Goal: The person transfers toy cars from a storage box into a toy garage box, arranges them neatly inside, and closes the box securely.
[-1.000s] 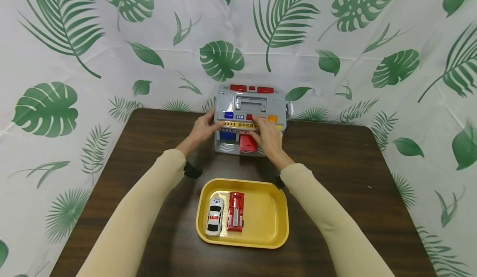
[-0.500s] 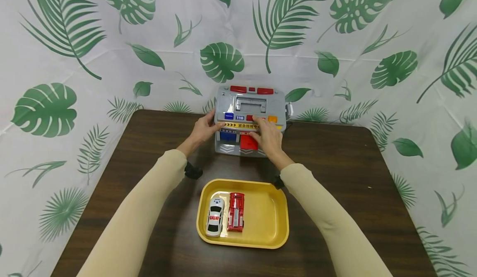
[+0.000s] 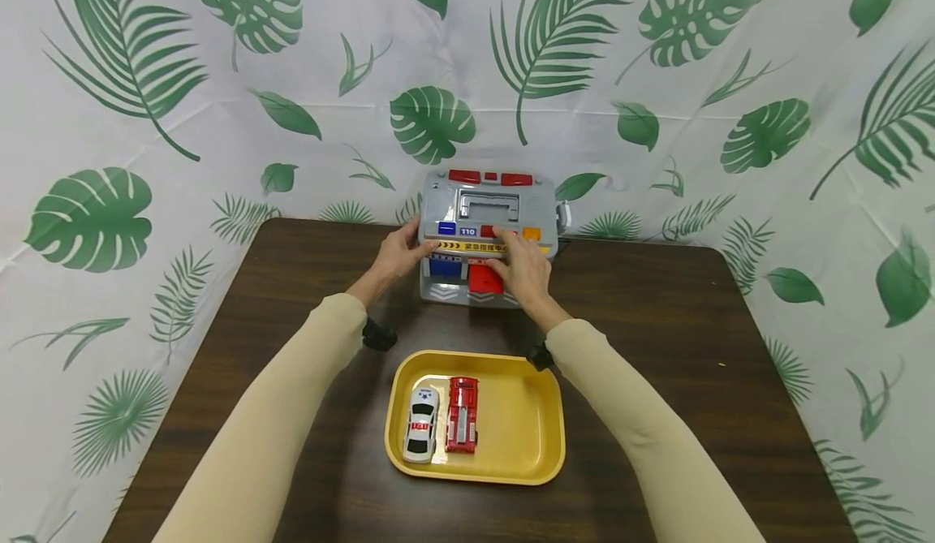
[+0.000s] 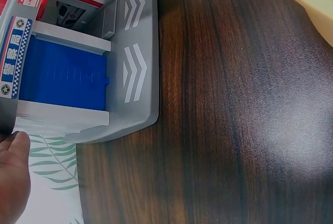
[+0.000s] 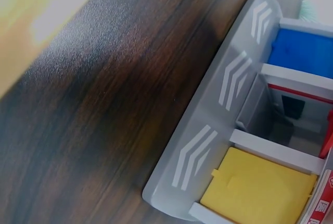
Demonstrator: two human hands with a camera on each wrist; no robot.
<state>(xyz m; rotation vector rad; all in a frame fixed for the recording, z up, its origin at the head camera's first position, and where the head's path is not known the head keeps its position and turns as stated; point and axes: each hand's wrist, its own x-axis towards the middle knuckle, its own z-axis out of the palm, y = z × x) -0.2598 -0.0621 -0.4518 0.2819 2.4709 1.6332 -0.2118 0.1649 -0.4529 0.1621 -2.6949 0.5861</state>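
A grey toy garage [image 3: 478,245] with red lights and coloured buttons stands at the table's back. My left hand [image 3: 397,254] holds its left side, thumb on the front edge of the roof. Across from it, my right hand [image 3: 527,269] has fingertips at the red button [image 3: 487,231] and its thumb under the roof edge, beside the red door [image 3: 484,280]. Both wrist views show the middle bay [image 5: 283,122] uncovered, with the red door raised. The blue door [image 4: 65,73] and yellow door [image 5: 260,187] cover the bays on either side.
Nearer the body, a yellow tray [image 3: 511,478] rests on the dark wooden table [image 3: 643,324]. Inside it are a white toy police car [image 3: 420,425] and a red toy fire truck [image 3: 463,415], side by side. A leaf-print cloth [image 3: 329,137] hangs behind the table.
From half a second ago on, the red door looks a brighter red than it did one second ago. Both hands keep their places on the garage; the head view shifts slightly.
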